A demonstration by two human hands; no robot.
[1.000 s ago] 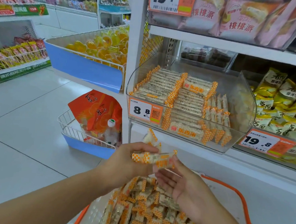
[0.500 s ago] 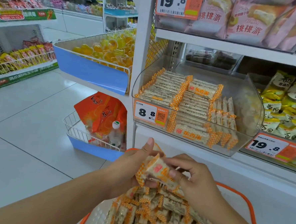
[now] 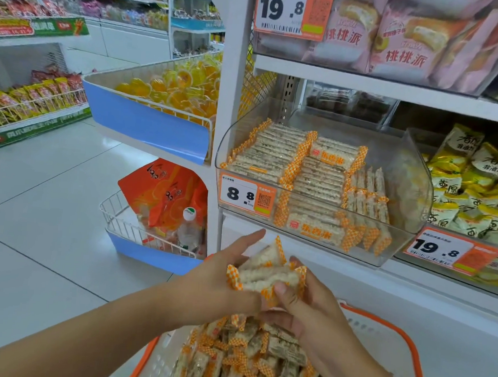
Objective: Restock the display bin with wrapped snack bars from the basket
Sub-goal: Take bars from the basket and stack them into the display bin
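Observation:
A small bundle of wrapped snack bars, pale rice bars with orange-checked wrapper ends, is held between both hands just above the basket. My left hand grips the bundle's left side, fingers partly spread. My right hand holds its right side, thumb on top. Below them a white basket with an orange rim holds several more loose bars. The clear display bin on the shelf above holds neat rows of the same bars, with bare room at its right and back.
An 8.8 price tag fronts the bin. Yellow snack packs fill the bin to the right. Pink pie packs sit on the shelf above. Blue-fronted wire baskets of orange jellies and pouches stand left; white tiled floor beyond.
The right hand went from open under the bar to gripping it. Both hands squared the bars into a bundle and lifted it slightly. The view shifted closer to the shelf.

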